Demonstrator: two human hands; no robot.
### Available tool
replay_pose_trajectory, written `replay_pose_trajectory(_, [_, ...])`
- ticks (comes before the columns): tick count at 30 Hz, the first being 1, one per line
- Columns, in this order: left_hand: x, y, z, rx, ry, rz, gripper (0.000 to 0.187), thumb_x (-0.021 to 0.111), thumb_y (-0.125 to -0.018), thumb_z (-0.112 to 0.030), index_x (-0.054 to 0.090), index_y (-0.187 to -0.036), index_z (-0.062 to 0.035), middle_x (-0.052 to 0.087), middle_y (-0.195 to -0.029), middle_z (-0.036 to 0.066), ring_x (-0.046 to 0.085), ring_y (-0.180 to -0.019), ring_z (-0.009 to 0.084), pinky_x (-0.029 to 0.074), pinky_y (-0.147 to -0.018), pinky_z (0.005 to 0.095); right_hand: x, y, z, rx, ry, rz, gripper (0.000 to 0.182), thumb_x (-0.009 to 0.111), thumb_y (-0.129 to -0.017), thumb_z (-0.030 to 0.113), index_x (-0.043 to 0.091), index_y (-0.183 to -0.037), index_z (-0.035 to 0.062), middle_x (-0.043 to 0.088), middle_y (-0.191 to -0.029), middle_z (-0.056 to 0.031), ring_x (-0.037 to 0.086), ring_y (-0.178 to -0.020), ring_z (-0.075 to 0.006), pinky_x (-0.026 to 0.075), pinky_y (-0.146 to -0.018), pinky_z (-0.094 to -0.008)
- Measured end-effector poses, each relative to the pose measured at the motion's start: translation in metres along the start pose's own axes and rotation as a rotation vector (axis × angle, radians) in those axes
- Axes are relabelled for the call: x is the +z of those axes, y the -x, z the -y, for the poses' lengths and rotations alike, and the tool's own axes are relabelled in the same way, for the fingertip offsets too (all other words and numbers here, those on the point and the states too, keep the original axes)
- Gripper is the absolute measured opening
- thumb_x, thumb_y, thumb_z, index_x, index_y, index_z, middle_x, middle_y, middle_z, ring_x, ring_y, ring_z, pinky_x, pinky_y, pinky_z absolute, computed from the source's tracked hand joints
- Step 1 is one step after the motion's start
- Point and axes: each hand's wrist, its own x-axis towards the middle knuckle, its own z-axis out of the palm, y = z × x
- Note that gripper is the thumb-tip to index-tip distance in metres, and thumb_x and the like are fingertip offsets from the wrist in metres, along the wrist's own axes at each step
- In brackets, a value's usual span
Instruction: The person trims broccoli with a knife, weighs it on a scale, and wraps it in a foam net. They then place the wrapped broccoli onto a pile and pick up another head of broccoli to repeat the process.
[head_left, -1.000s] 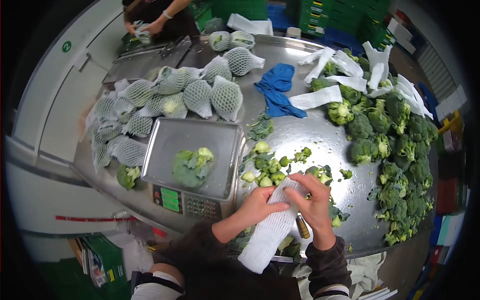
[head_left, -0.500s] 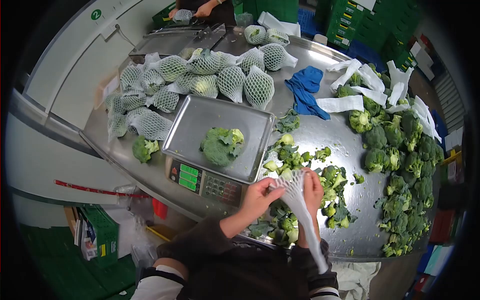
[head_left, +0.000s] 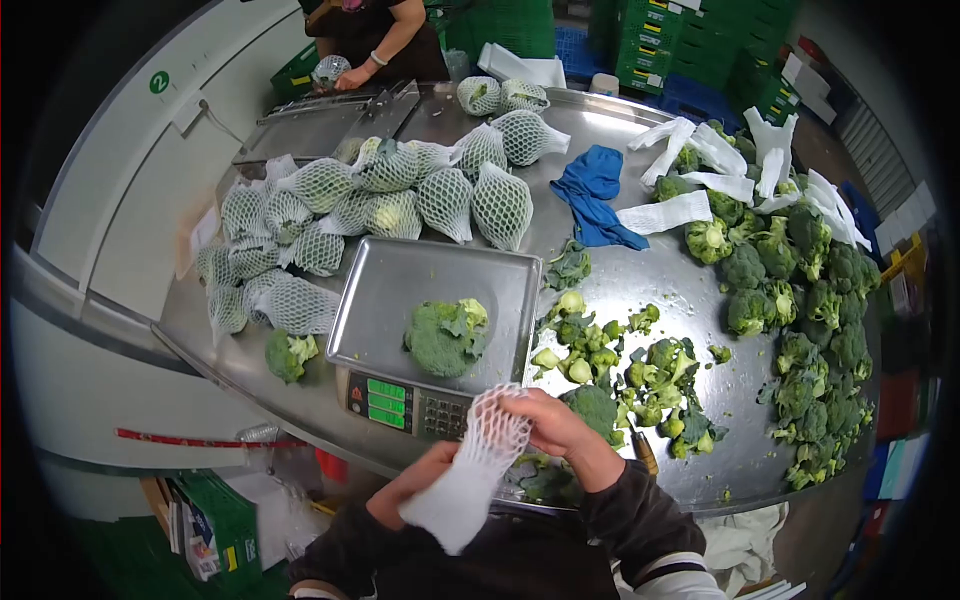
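A white foam net sleeve point(head_left: 462, 485) is stretched between my two hands in front of my body. My right hand point(head_left: 560, 428) pinches its upper, opened-out mesh end. Lower down, my left hand point(head_left: 412, 482) grips the sleeve's side, its fingertips hidden behind the foam. Just beyond them, a broccoli head point(head_left: 438, 340) lies on the metal pan point(head_left: 400, 275) of a weighing scale, whose green display point(head_left: 387, 402) is lit. Right of my right hand is a knife's wooden handle point(head_left: 645, 453), beside another broccoli head point(head_left: 590, 408) and cut stem pieces point(head_left: 665, 385).
Netted broccoli heads point(head_left: 390, 165) are heaped behind the scale, a bare one point(head_left: 288, 354) at left. A blue cloth point(head_left: 595, 195) lies mid-table. Unwrapped broccoli point(head_left: 800, 270) and loose sleeves point(head_left: 665, 212) fill the right side. A co-worker point(head_left: 395, 45) stands across the table.
My hands have moved left and toward my body with the sleeve. Its mesh end now points up, the rest hanging down-left. The view has shifted, showing more of the co-worker and the knife handle.
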Motion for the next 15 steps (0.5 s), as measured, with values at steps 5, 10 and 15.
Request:
replay_pose_trajectory(5, [-0.052, -0.053, 0.072, -0.693, 0.767, -0.045, 0.022, 0.049, -0.090, -0.016, 0.055, -0.107, -0.0035, 0.063, -0.091, 0.004, 0.059, -0.069, 0.0100, 0.047, -0.055, 0.0227, 0.016, -0.043, 0.038, -0.701, 1.149, -0.357, 0.029, 0.055, -0.083, 0.014, 0.057, -0.110, 0.0034, 0.062, -0.097, -0.0135, 0.062, -0.084, -0.0263, 0.048, -0.072, -0.0346])
replay_pose_trajectory(10, [-0.052, -0.086, 0.113, -0.436, 1.515, -0.024, 0.037, 0.032, -0.094, -0.029, 0.052, -0.112, -0.0027, 0.062, -0.102, 0.008, 0.062, -0.084, 0.0183, 0.051, -0.064, 0.0289, 0.014, -0.093, 0.026, -0.771, 1.243, -0.604, 0.028, 0.059, -0.078, 0.013, 0.059, -0.105, 0.0056, 0.053, -0.100, -0.0151, 0.055, -0.088, -0.0350, 0.045, -0.073, -0.0400])
replay_pose_trajectory(15, [-0.066, -0.083, 0.046, -0.258, 1.282, -0.181, 0.057, 0.037, -0.089, -0.043, 0.042, -0.122, 0.0037, 0.055, -0.113, 0.017, 0.053, -0.106, 0.0317, 0.042, -0.093, 0.0451, 0.052, -0.019, 0.004, -1.045, 1.193, -0.316, 0.027, 0.055, -0.082, 0.015, 0.059, -0.106, 0.0032, 0.056, -0.092, -0.0126, 0.057, -0.083, -0.0264, 0.045, -0.073, -0.0332])
